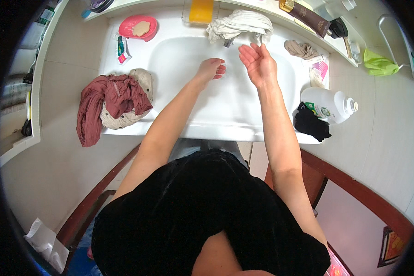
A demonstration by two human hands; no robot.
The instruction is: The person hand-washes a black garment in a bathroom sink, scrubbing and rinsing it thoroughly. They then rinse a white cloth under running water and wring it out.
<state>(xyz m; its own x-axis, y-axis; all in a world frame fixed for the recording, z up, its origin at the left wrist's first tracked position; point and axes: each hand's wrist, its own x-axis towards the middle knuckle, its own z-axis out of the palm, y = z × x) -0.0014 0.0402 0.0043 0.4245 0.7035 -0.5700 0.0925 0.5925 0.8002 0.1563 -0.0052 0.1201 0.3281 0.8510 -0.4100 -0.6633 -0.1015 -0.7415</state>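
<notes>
Both of my hands are over a white wash basin point(224, 107), apart from each other and holding nothing. My left hand point(209, 70) is loosely curled above the basin's middle. To its right, my right hand point(258, 63) is turned palm up with its fingers extended. Just beyond my right fingertips, a bunched white cloth point(239, 24) lies over the faucet point(228, 42), whose metal tip shows below the cloth. Whether water is running is hard to tell.
Mauve cloth point(124, 93) on beige buttoned fabric point(117, 117) lies at the left rim, near a toothpaste tube point(122, 51) and a pink soap dish point(151, 32). At right are a plastic jug point(326, 100), black cloth point(310, 122) and taupe cloth point(300, 49). A shelf point(357, 43) curves behind.
</notes>
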